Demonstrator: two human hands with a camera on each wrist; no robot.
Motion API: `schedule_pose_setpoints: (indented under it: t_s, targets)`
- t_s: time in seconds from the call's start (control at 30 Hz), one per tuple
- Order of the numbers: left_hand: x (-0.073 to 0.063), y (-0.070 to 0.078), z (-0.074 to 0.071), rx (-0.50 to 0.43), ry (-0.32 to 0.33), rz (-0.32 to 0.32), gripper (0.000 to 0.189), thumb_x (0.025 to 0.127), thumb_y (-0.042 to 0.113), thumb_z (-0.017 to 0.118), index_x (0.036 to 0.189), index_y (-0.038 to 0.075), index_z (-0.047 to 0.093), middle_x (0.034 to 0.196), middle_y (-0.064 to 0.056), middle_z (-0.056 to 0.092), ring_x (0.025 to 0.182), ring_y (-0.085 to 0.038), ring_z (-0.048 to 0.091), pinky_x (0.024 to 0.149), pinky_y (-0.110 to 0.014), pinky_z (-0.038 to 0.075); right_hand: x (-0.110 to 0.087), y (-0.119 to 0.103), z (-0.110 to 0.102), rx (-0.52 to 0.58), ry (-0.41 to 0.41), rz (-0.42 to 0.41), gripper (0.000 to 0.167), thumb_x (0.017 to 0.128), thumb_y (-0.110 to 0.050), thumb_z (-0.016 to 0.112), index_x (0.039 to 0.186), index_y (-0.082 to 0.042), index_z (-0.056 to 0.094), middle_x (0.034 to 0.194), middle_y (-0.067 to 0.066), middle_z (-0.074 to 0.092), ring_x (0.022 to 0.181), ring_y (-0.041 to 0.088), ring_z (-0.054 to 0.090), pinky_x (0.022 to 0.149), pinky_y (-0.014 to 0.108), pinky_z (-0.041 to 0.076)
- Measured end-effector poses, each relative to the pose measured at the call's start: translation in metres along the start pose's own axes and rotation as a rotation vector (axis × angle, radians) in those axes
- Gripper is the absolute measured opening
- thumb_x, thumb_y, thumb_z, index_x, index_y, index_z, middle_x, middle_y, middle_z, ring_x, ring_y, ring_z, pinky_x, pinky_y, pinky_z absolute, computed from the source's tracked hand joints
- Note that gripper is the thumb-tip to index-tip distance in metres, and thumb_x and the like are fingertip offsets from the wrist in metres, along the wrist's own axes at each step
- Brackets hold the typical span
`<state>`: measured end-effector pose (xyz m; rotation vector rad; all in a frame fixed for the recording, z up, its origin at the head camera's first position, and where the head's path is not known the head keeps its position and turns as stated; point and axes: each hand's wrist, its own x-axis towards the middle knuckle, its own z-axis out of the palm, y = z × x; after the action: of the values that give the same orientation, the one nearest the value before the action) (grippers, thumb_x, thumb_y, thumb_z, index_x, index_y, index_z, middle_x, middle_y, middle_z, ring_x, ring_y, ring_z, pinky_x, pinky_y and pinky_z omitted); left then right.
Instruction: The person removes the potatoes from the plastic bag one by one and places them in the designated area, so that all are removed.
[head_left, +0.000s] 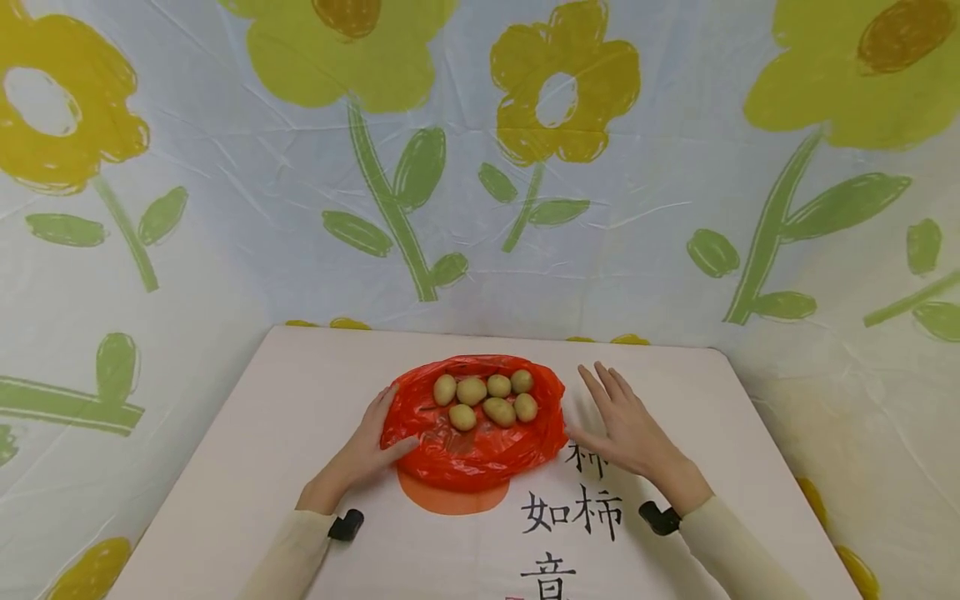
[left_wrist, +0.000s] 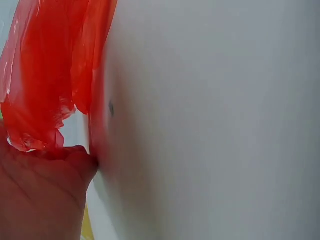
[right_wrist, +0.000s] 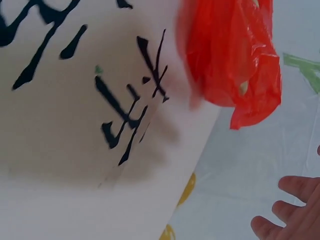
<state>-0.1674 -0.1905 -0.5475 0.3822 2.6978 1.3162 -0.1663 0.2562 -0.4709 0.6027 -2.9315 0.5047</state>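
A red plastic bag (head_left: pixel 480 467) lies spread on the table, its rim folded outward. Several small potatoes (head_left: pixel 472 391) rest inside it, grouped toward the far side. My left hand (head_left: pixel 369 446) touches the bag's left side, thumb apart from the fingers. In the left wrist view the red plastic (left_wrist: pixel 47 75) rises right beside that hand, and part of the fingers is hidden. To the right of the bag, my right hand (head_left: pixel 633 429) is held with fingers spread and nothing in it. The right wrist view shows its fingertips (right_wrist: pixel 292 185) apart from the bag (right_wrist: pixel 232 55).
The white table (head_left: pixel 300 392) bears black written characters (head_left: pixel 573 510) and an orange printed shape (head_left: pixel 453 498) in front of the bag. A flowered cloth (head_left: pixel 600 275) hangs behind the table and at both sides. Dark wrist devices (head_left: pixel 660 518) sit under both forearms.
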Motion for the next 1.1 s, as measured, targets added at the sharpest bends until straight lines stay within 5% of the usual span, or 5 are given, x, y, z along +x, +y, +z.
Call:
schedule_pose_setpoints:
  t_s: [0.43,0.7,1.1]
  targets:
    - [0.011,0.000,0.004,0.020,-0.048,-0.005,0.108,0.083,0.050,0.082,0.166,0.027,0.016,0.173,-0.011,0.000,0.156,-0.043,0.016,0.116,-0.070,0.034,0.015,-0.028,0.007,0.035,0.007,-0.059,0.098,0.089,-0.064,0.066,0.165,-0.017,0.025,0.164,0.019,0.034,0.154,0.046,0.022,0.116,0.072,0.031]
    - [0.011,-0.005,0.002,0.018,-0.075,-0.072,0.117,0.077,0.052,0.086,0.166,0.028,0.014,0.172,-0.012,-0.004,0.155,-0.047,0.019,0.113,-0.069,0.038,0.031,-0.042,0.006,0.046,0.041,-0.099,0.096,0.089,-0.065,0.066,0.164,-0.018,0.027,0.160,0.019,0.039,0.152,0.046,0.028,0.116,0.069,0.034]
    - [0.012,-0.004,0.002,0.025,-0.105,-0.108,0.122,0.074,0.056,0.087,0.166,0.027,0.013,0.168,-0.017,0.015,0.149,-0.043,0.032,0.110,-0.062,0.046,0.060,-0.064,0.009,0.139,-0.014,-0.129,0.098,0.090,-0.063,0.067,0.165,-0.022,0.021,0.160,0.017,0.039,0.147,0.038,0.040,0.113,0.062,0.043]
